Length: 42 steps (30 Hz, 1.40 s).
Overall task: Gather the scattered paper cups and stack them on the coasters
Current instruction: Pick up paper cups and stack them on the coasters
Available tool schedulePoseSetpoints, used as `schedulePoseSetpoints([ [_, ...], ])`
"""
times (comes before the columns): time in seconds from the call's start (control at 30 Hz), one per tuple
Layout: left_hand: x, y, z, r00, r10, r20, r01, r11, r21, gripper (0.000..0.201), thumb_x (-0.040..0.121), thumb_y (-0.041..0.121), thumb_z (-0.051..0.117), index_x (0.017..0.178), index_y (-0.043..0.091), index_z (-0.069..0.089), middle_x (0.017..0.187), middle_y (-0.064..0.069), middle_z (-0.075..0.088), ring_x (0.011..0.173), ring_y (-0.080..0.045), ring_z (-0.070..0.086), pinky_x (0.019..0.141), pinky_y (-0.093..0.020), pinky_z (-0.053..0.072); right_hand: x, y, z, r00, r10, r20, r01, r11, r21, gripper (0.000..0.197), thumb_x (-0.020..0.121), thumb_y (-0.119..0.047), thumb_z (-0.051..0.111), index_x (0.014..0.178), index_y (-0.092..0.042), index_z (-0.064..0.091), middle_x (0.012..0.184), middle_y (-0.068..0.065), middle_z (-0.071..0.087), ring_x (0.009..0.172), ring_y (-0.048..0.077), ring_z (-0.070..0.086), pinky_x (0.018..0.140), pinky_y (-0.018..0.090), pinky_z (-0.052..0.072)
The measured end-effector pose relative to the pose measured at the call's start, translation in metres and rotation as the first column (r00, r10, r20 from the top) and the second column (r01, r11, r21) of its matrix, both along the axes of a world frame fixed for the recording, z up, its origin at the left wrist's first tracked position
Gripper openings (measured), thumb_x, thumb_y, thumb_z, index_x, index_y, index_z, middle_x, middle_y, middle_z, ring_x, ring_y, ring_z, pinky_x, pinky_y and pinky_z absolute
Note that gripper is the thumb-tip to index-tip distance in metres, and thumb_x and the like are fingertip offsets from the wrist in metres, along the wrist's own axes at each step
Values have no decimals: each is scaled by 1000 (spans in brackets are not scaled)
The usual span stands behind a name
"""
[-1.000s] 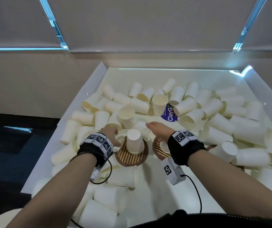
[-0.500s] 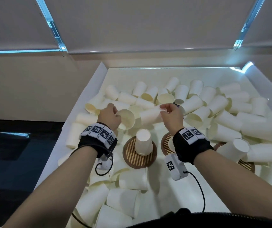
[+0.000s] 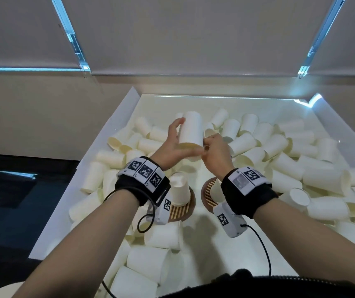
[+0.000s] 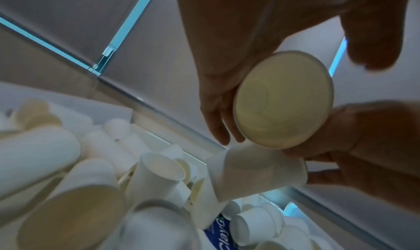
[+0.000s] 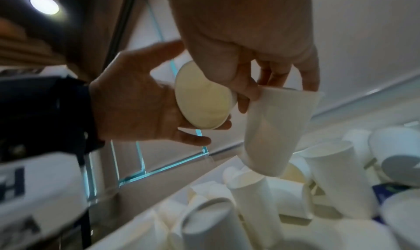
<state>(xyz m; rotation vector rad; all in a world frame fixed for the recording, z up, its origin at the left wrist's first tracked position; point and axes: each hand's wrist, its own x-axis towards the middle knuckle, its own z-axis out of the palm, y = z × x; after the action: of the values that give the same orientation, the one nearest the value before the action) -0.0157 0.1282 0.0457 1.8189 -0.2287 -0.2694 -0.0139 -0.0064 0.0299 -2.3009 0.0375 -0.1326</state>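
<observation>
A paper cup (image 3: 190,130) is held raised above the surface (image 3: 193,104) by the left hand (image 3: 172,151), mouth towards the wrist and base pointing away and up. The left grip is curled round it: the thumb lies along the near rim and the fingers (image 3: 175,125) are wrapped round the far wall, as is confirmed in the left wrist view, where the cup's open mouth (image 4: 284,99) is seen between thumb and fingers.

A second cup (image 5: 279,128) is pinched at its rim by the right hand (image 3: 215,155), thumb on one side and fingers on the other, so that the right grip is clamped on it. This cup hangs below the hand, base downward, just beside the mouth of the first cup; whether the two cups touch cannot be told from these blurred views. In the head view the second cup is hidden behind the right hand.

Below the wrists, two round striped coasters (image 3: 180,211) lie near the middle of the surface. One upturned cup (image 3: 179,188) stands on the left coaster, and another seems to stand on the right coaster (image 3: 208,194), partly hidden by the wristband. Loose cups (image 3: 279,164) are scattered on their sides all round them.
</observation>
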Motion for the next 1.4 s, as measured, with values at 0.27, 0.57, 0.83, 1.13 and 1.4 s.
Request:
schedulePoseSetpoints([
  [0.27, 6, -6, -1, 941, 308, -141, -318, 946, -61, 60, 76, 48, 67, 123, 14, 52, 117, -6, 65, 93, -15, 63, 66, -26, 47, -6, -7, 7, 1000, 3, 1, -3, 983, 184, 32, 88, 3, 45, 108, -6, 69, 99, 3, 58, 92, 16, 53, 76, 16, 39],
  [0.57, -2, 12, -16, 912, 376, -165, -410, 855, -318, 58, 69, 27, 81, 119, 14, 53, 107, -4, 66, 96, -16, 64, 75, -29, 54, -2, -4, 8, 893, 169, -417, 257, 569, 781, 37, 96, 9, 33, 132, 10, 42, 96, 17, 54, 85, 25, 55, 80, 37, 53],
  [0.83, -19, 16, -50, 940, 244, -239, -248, 969, 13, 73, 59, 14, 87, 124, 14, 53, 111, -2, 66, 105, -18, 62, 86, -34, 53, -7, -4, -14, 791, 192, -582, 112, 888, 445, 33, 96, -8, 41, 126, 0, 52, 128, 16, 57, 118, 29, 55, 95, 39, 46],
  [1.13, -18, 12, -56, 948, 314, -61, -303, 942, 143, 82, 48, 29, 77, 125, 23, 50, 112, 3, 62, 105, -15, 59, 90, -34, 51, -12, 10, -12, 857, 354, -374, -207, 902, 379, 66, 77, -2, 66, 137, -9, 40, 129, 6, 51, 109, 16, 49, 86, 26, 42],
  [1.4, -26, 34, -78, 965, 166, -202, -96, 944, 316, 86, 67, 19, 84, 139, 20, 38, 125, 5, 50, 119, -15, 48, 96, -30, 41, -13, 16, -27, 804, 281, -525, -267, 958, 105, 62, 76, -11, 70, 132, -3, 45, 126, 10, 54, 115, 25, 54, 87, 29, 46],
])
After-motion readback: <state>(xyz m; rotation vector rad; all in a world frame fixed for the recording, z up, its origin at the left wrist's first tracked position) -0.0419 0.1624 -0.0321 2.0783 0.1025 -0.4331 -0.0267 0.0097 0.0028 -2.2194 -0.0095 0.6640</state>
